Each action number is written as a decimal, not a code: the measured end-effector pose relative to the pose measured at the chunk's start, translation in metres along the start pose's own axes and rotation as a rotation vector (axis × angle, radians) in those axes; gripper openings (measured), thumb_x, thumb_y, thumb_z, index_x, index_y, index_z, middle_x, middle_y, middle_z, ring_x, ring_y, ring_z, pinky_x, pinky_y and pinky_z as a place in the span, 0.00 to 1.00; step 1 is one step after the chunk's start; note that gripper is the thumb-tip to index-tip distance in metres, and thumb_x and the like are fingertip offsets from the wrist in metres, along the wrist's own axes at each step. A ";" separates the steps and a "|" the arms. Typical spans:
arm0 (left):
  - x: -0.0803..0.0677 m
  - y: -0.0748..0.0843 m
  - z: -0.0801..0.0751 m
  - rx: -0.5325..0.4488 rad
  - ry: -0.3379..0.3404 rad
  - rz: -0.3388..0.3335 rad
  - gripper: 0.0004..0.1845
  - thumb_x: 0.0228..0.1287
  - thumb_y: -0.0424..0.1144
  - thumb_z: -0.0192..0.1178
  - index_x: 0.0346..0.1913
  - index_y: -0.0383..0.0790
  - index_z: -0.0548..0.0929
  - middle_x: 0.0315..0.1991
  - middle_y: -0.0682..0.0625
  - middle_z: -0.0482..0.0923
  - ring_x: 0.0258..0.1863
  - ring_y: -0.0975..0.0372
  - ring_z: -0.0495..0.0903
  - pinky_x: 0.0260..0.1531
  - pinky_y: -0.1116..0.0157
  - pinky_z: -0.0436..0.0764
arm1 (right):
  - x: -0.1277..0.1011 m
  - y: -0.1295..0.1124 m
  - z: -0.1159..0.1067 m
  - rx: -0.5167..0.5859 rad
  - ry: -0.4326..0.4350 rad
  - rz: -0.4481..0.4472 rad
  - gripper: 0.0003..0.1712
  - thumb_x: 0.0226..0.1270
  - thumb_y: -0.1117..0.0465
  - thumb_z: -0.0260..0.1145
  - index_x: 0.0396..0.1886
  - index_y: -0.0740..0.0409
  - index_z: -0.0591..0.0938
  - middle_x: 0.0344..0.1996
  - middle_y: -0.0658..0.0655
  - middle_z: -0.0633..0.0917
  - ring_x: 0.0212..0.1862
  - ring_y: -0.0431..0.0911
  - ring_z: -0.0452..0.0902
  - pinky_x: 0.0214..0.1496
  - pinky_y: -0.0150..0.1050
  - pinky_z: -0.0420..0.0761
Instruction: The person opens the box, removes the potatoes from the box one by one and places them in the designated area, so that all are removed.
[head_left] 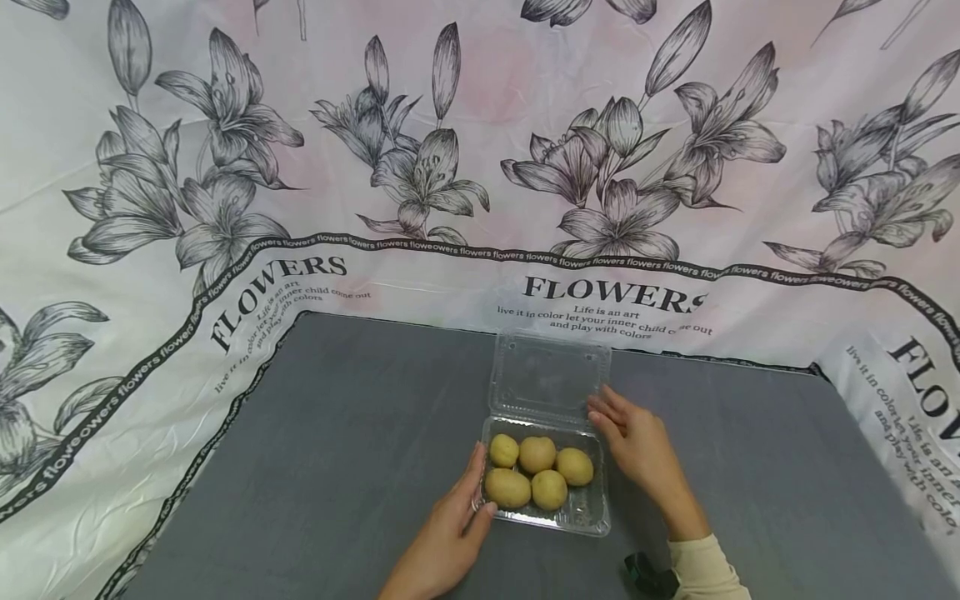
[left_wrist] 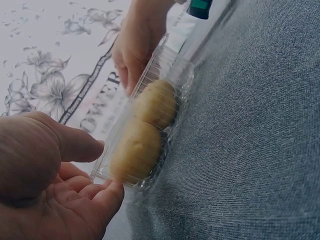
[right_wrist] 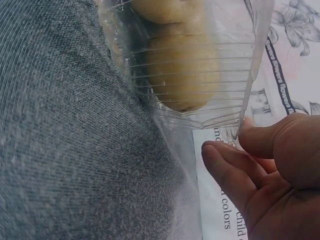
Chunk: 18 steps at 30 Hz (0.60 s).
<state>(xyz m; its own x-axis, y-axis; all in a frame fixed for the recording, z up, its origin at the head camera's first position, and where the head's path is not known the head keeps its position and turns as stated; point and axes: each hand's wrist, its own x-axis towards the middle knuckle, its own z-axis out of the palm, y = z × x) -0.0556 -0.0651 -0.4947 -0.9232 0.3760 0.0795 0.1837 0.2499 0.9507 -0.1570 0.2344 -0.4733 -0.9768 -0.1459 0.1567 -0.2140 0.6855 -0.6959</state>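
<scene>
Nearest the person, the left hand [head_left: 442, 542] rests against the near-left corner of a clear plastic clamshell box [head_left: 592, 517], its fingers [left_wrist: 107, 195] straight and relaxed, thumb [left_wrist: 75, 145] touching the box wall without gripping it. The box sits on the grey desk [head_left: 337, 467], near the middle of its front half, and holds five small yellow-brown potatoes [head_left: 536, 454] packed close in two rows.

On the far-right corner, at the hinge, the right hand [head_left: 637, 446] lies with fingers [right_wrist: 225, 170] loosely extended and slightly apart, their tips touching the rim; it holds nothing. A dark band [head_left: 648, 575] shows at that wrist beside a cream sleeve [head_left: 705, 571].

The box looks thin, ribbed and springy, likely to flex or crackle under a squeeze, and slippery where smooth; the potatoes give it some weight and could roll if it tilts. Supporting it by opposite side walls or under the base seems safest.

Beyond the tray, the open lid [head_left: 551, 375] lies flat on the desk, transparent and glossy. Behind it hangs a white cloth [head_left: 225, 208] printed with lilies.
</scene>
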 end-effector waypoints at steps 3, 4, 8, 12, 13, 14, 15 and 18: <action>0.000 0.001 0.000 0.008 0.007 -0.003 0.40 0.83 0.36 0.54 0.86 0.35 0.44 0.86 0.42 0.43 0.83 0.50 0.47 0.79 0.64 0.47 | 0.000 0.001 0.000 -0.015 -0.007 0.010 0.33 0.83 0.59 0.63 0.78 0.73 0.67 0.62 0.62 0.85 0.58 0.58 0.86 0.55 0.55 0.87; 0.000 0.001 0.000 0.013 0.009 -0.006 0.40 0.83 0.36 0.54 0.86 0.35 0.45 0.86 0.42 0.44 0.83 0.50 0.48 0.79 0.63 0.47 | 0.000 0.001 0.000 -0.017 -0.007 0.014 0.33 0.82 0.59 0.63 0.77 0.73 0.68 0.62 0.63 0.86 0.58 0.59 0.86 0.55 0.55 0.87; -0.001 0.001 -0.001 0.034 0.015 -0.013 0.39 0.83 0.37 0.54 0.86 0.35 0.46 0.86 0.42 0.45 0.83 0.49 0.49 0.80 0.58 0.48 | 0.001 0.002 0.001 -0.018 -0.004 0.028 0.33 0.82 0.58 0.64 0.76 0.74 0.69 0.59 0.66 0.86 0.58 0.60 0.86 0.55 0.57 0.87; 0.000 0.001 -0.001 0.034 0.014 -0.010 0.39 0.83 0.37 0.54 0.86 0.35 0.46 0.86 0.42 0.45 0.83 0.50 0.48 0.80 0.59 0.47 | 0.001 0.004 0.001 -0.026 0.000 0.034 0.33 0.82 0.57 0.64 0.75 0.75 0.70 0.58 0.67 0.86 0.58 0.61 0.85 0.57 0.59 0.86; 0.000 0.001 -0.001 0.031 0.014 -0.008 0.39 0.83 0.36 0.54 0.86 0.35 0.46 0.86 0.42 0.45 0.83 0.50 0.48 0.80 0.59 0.47 | 0.001 0.004 0.001 -0.029 -0.003 0.034 0.33 0.82 0.57 0.64 0.75 0.75 0.70 0.58 0.67 0.86 0.59 0.61 0.85 0.58 0.59 0.85; 0.000 0.001 -0.001 0.028 0.014 -0.008 0.39 0.83 0.36 0.54 0.86 0.35 0.46 0.86 0.42 0.44 0.83 0.50 0.48 0.80 0.60 0.47 | 0.001 0.005 0.001 -0.030 -0.005 0.035 0.33 0.83 0.57 0.63 0.75 0.75 0.70 0.58 0.66 0.86 0.59 0.61 0.85 0.59 0.60 0.85; 0.000 0.001 -0.001 0.026 0.012 -0.010 0.39 0.83 0.37 0.54 0.86 0.35 0.46 0.86 0.43 0.44 0.83 0.50 0.47 0.80 0.60 0.47 | 0.002 0.005 0.001 -0.034 -0.007 0.034 0.33 0.83 0.57 0.63 0.75 0.75 0.69 0.58 0.66 0.86 0.60 0.61 0.85 0.59 0.60 0.84; 0.000 0.001 -0.001 0.018 0.007 -0.010 0.39 0.84 0.37 0.54 0.86 0.35 0.46 0.86 0.43 0.43 0.83 0.50 0.48 0.79 0.62 0.47 | 0.002 0.005 0.001 -0.043 -0.018 0.036 0.33 0.83 0.56 0.62 0.76 0.74 0.69 0.60 0.64 0.86 0.60 0.60 0.85 0.59 0.60 0.84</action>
<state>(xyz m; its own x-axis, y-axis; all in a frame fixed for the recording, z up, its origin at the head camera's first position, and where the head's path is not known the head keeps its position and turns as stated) -0.0557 -0.0653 -0.4932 -0.9273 0.3675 0.0716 0.1800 0.2698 0.9459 -0.1598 0.2370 -0.4776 -0.9840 -0.1328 0.1191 -0.1783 0.7209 -0.6697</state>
